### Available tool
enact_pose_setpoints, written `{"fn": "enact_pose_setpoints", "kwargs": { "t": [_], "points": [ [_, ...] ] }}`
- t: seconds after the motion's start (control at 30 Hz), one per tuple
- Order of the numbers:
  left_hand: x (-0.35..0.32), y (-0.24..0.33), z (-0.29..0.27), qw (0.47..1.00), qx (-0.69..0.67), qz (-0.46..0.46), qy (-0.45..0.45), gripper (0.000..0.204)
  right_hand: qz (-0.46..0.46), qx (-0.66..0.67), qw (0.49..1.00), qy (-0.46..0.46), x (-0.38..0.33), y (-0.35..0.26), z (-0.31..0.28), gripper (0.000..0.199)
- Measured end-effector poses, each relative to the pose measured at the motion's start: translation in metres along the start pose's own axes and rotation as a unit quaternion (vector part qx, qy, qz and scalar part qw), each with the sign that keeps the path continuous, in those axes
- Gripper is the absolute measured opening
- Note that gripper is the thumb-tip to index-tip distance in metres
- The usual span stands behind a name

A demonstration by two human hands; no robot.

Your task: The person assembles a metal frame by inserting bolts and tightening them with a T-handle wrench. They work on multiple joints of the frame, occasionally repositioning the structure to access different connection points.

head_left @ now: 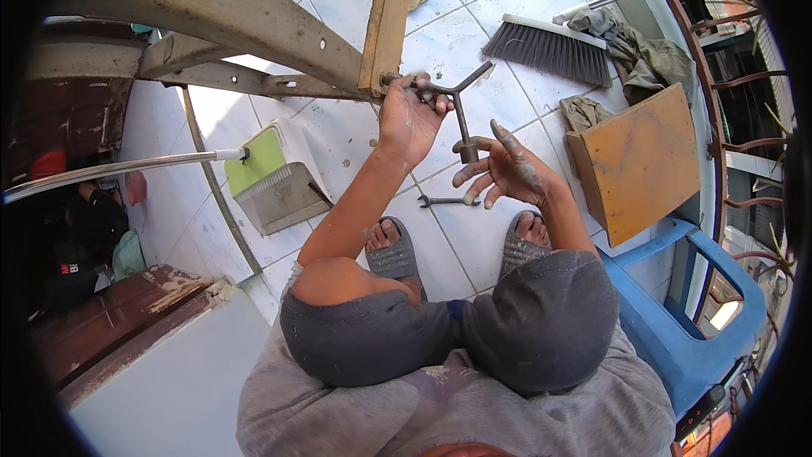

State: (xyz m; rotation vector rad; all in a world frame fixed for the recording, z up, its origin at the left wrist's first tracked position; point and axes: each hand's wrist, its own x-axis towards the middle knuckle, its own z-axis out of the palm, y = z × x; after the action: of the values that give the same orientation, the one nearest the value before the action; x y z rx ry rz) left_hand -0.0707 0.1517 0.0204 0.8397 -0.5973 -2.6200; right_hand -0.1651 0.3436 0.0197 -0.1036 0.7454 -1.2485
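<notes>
A dark three-armed Y-shaped socket wrench (458,110) has one arm against the side of an upright wooden post (389,21), where the post meets a rusty metal frame (220,8). Around that arm, close to the post, my left hand (410,123) has its fingers curled. My right hand (516,171) is open with fingers spread, beside the wrench's lower arm; its index finger is at the socket end, and I cannot tell whether it presses on it. On the tiles between my feet lies a small open-ended wrench (448,200).
To the left is a green and grey dustpan (262,173) with a long handle. A push broom (550,46) lies at the far right near crumpled cloth (643,55). Closer on the right are a wooden board (639,161) and a blue plastic stool (710,288).
</notes>
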Motion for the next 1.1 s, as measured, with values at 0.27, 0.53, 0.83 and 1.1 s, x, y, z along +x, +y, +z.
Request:
{"fn": "enact_pose_setpoints", "kwargs": {
  "t": [0.27, 0.53, 0.83, 1.1],
  "points": [
    [-0.009, 0.01, 0.003, 0.999, -0.01, -0.048, 0.02, 0.038, -0.196, -0.712, 0.618, 0.268, 0.043, -0.01, -0.027, 0.025],
    [-0.002, 0.003, -0.003, 0.999, -0.021, 0.03, 0.021, 0.029, -0.5, -0.542, 0.621, 0.266, 0.066, -0.084, 0.003, 0.059],
    [0.0, 0.009, -0.011, 0.997, -0.055, -0.026, -0.049, 0.028, -0.274, -0.694, 0.645, 0.168, 0.001, -0.006, 0.048, 0.056],
    [0.006, -0.005, -0.003, 1.0, -0.023, 0.012, -0.008, 0.025, 0.023, -0.502, 0.864, -0.03, 0.01, -0.053, -0.017, 0.063]
  ]
}}
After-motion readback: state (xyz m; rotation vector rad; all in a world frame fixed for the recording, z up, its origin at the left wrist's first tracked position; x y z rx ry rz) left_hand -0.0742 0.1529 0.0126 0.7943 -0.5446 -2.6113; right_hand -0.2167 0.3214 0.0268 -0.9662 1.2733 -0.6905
